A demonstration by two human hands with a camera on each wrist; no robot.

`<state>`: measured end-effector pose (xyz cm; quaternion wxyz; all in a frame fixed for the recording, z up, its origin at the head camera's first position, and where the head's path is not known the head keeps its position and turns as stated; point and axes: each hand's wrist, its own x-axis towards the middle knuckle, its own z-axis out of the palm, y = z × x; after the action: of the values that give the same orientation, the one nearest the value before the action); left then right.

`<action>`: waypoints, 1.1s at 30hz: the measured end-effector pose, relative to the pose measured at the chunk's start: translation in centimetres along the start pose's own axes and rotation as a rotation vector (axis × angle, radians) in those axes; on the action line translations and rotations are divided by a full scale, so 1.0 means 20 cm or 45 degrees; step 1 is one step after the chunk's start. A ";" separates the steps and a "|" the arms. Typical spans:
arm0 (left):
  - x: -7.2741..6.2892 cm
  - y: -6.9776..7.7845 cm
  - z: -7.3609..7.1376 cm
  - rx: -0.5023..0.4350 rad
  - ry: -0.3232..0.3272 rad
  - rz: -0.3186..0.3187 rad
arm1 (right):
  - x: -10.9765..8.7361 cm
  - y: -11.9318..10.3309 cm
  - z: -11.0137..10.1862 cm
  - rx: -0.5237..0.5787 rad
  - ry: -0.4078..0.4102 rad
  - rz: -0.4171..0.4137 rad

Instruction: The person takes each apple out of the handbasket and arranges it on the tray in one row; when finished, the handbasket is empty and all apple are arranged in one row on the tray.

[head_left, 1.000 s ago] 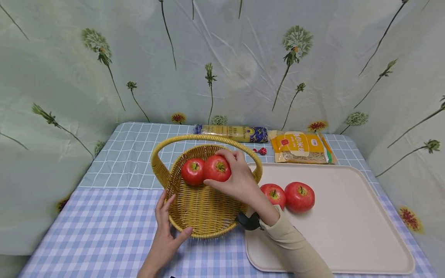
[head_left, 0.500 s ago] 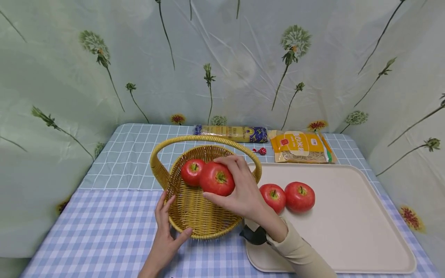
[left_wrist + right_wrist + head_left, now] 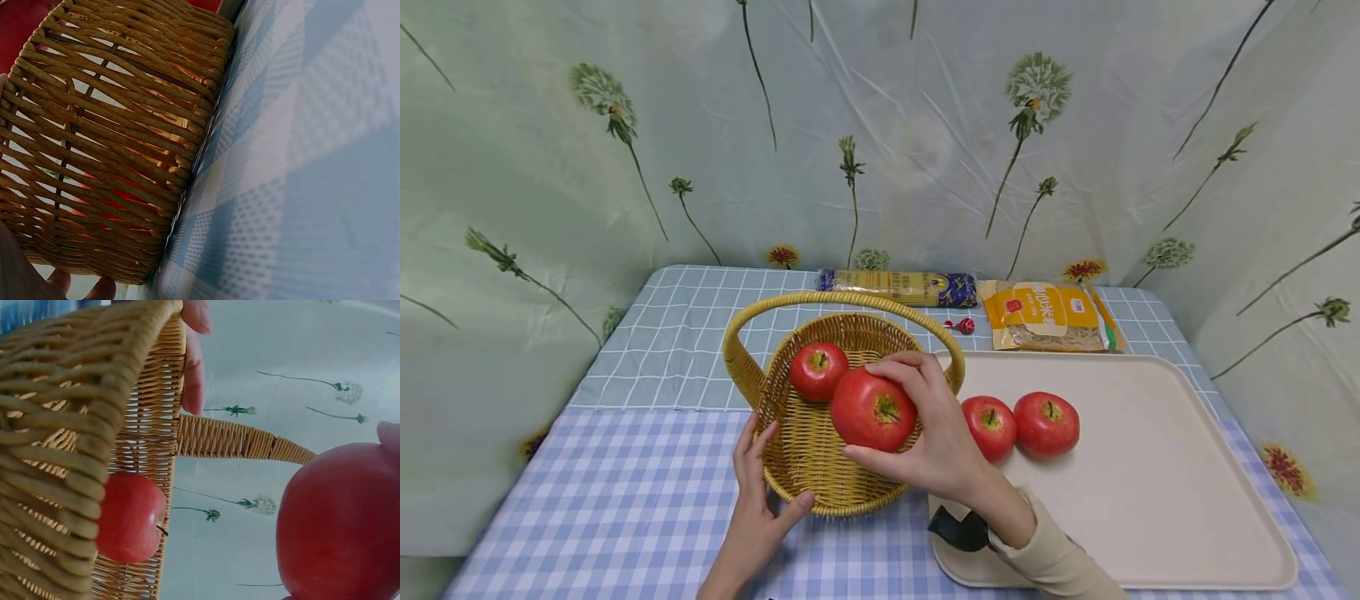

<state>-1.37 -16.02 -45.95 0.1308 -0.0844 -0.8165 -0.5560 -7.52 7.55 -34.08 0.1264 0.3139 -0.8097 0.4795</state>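
Note:
My right hand (image 3: 942, 442) grips a red apple (image 3: 867, 412) above the wicker basket (image 3: 823, 479), thumb on its near side and fingers across its far side. In the right wrist view, this apple (image 3: 340, 519) is apart from the basket rim. Another red apple (image 3: 817, 371) sits inside at the basket's back left. My left hand (image 3: 760, 508) holds the basket at its front left, with the thumb at the rim and fingers spread round the outer side. The woven wall (image 3: 112, 137) fills much of the left wrist view, where several fingertips show at the bottom.
To the right lies a beige tray (image 3: 1165, 483) bearing two red apples (image 3: 1047, 425). Behind stand a long noodle-like packet (image 3: 898, 287), an orange food bag (image 3: 1052, 317) and a small red wrapped candy (image 3: 965, 326). The basket's tall handle (image 3: 842, 297) arches over it.
My right hand has lifted the apple from beside the other one in the basket, bringing it up, nearer and slightly right. The left hand and basket have hardly moved.

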 end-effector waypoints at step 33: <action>0.00 0.00 -0.01 -0.010 -0.045 -0.053 | -0.25 0.09 -0.26 -0.051 0.453 -0.053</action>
<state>-1.31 -16.16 -46.00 0.1045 -0.0775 -0.8180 -0.5603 -5.32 14.56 -35.19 0.2836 0.2384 -0.7773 0.5085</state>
